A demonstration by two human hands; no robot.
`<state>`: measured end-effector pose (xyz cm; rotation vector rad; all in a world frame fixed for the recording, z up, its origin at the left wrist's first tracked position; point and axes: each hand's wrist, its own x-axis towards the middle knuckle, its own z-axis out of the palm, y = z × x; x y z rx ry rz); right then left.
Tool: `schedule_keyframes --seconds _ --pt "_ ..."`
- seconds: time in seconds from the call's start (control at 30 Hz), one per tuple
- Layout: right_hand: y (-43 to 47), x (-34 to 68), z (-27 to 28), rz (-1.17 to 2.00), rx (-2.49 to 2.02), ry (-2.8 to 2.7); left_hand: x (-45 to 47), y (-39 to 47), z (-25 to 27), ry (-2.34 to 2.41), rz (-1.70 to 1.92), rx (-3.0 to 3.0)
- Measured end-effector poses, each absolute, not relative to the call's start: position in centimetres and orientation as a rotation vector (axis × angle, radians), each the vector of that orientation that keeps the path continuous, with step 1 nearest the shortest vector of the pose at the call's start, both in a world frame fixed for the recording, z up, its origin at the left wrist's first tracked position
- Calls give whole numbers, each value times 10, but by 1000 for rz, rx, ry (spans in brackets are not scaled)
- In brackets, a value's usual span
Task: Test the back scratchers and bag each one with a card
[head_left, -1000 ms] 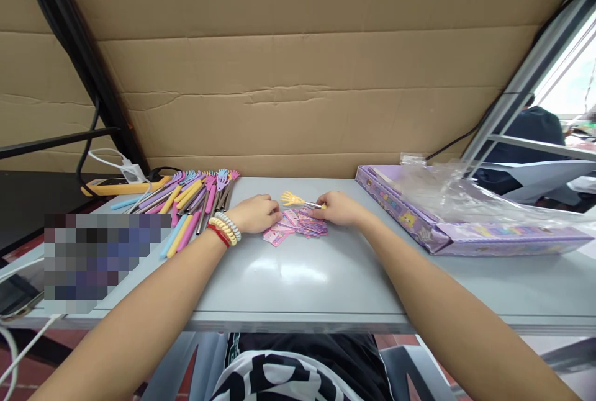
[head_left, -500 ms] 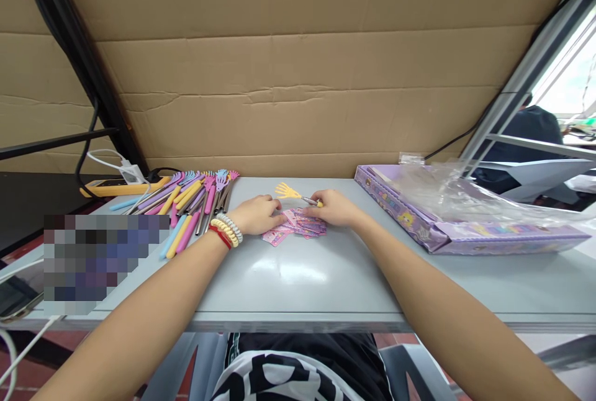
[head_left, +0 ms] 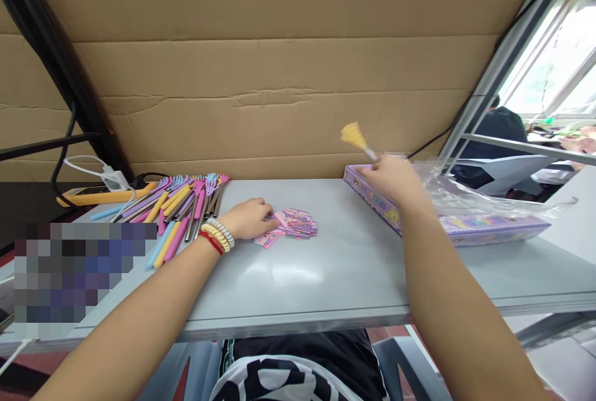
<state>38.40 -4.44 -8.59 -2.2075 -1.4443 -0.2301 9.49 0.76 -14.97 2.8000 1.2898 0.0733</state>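
Head view, right of centre: my right hand [head_left: 395, 182] has its fingers closed on a yellow-headed stick [head_left: 357, 138], the grip hidden inside my palm. From those fingers the stick slants toward the upper left of the frame, its fan-like head blurred and farthest from me, its metal shaft short in view. Under and behind the same hand lies the purple box [head_left: 493, 228], spreading away toward the right edge with clear plastic film [head_left: 459, 193] heaped over it; I can't tell whether my knuckles touch its rim or hang above it. So the right arm is the one by the box, and the stick's axis points away from it, up and left, in front of the cardboard [head_left: 279, 66].

My left hand [head_left: 249, 218], left of centre, is well apart from the box. Its fingertips rest at the left end of the pink cards [head_left: 300, 222] fanned on the grey table [head_left: 279, 301]; whether they pinch one, I can't tell. Just left of that hand lies the pile of coloured sticks [head_left: 173, 199], most heads toward the cardboard.
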Motion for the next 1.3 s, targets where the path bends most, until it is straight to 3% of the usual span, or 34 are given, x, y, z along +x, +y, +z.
schedule_keyframes --seconds 0.07,0.13,0.47,0.67,1.0,1.1,1.2,1.3 --pt "-53 410 -78 -360 -2267 -1108 96 7 -150 1287 66 2801" --pt "-58 434 -76 -299 -2347 -936 97 7 -151 1286 63 2808" --pt "-43 471 -99 7 -2511 -862 96 6 -150 1279 56 2807" --pt "-45 465 -96 10 -2466 -786 96 5 -151 1274 63 2805" --pt "-48 456 -83 -785 -1687 -414 95 5 -150 1273 79 2772" --pt "-47 444 -81 -987 -1396 -583 92 8 -149 1313 117 2756" --pt "-45 411 -86 -896 -1133 -862 89 9 -148 1374 278 2740" --pt "-41 366 -97 -550 -955 -1159 89 8 -145 1418 473 2680"
